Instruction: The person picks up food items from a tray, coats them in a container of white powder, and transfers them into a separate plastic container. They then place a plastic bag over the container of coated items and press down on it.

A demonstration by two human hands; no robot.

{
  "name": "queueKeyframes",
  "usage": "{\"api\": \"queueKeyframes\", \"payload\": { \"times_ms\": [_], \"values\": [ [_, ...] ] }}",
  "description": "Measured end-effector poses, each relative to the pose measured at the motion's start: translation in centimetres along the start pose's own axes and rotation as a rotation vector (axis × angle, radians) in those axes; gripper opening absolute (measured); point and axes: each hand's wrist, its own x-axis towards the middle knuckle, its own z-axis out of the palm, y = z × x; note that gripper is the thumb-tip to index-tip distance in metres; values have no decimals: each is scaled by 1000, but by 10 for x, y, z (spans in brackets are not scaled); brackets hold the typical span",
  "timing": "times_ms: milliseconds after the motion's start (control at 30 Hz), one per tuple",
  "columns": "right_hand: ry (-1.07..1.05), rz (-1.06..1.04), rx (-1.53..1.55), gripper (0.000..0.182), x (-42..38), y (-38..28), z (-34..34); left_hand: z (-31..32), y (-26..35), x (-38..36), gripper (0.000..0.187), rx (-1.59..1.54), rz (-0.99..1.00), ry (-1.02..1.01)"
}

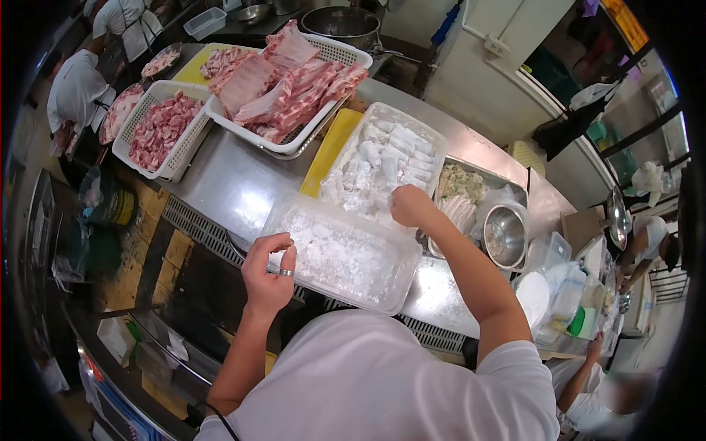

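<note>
A shallow translucent tub [342,253] with loose white powder spread over its bottom is closest to me on the steel table. My left hand [268,273], a ring on one finger, is at its left corner. Thumb and curved fingers are apart, with nothing visible between them. Beyond it, a second translucent container [439,140] holds several powder-dusted white rolls [404,140]. My right hand [412,206] is closed over the near edge of that container, by the rolls. Its fingertips are hidden, so I cannot make out what they hold.
White baskets of raw ribs [272,92] and cut meat pieces [165,128] stand at the back left. A yellow board [329,151] lies beside the rolls. To the right are a metal tray, a steel bowl [504,234] and plastic containers. Co-workers [77,92] stand on both sides.
</note>
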Motion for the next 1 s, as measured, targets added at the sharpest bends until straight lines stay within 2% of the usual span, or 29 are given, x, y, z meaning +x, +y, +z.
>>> {"api": "queueKeyframes", "payload": {
  "times_ms": [67,167,267,467,567,700,800,900,1000],
  "values": [
    [58,107,95,25,-3,9,-2,0,-4,-4,22,7,-21,21],
    [-6,166,208,30,17,13,11,-1,-5,-5,22,7,-47,7],
    [130,71,250,36,31,3,38,-1,-3,-4,23,10,-46,17],
    [76,62,339,50,34,7,54,1,-1,-7,23,-21,-50,3],
    [-67,279,511,54,25,11,18,-4,-4,-10,22,-13,-89,37],
    [64,267,739,46,24,35,6,-8,-13,-15,22,-33,-115,47],
    [-105,286,537,42,17,26,-33,-7,-15,-13,22,-57,-124,44],
    [-321,261,239,46,24,5,-33,-2,-13,-9,22,-76,-121,37],
    [-105,103,111,49,23,-8,24,1,-4,-4,21,-50,-93,23]
  ]
}}
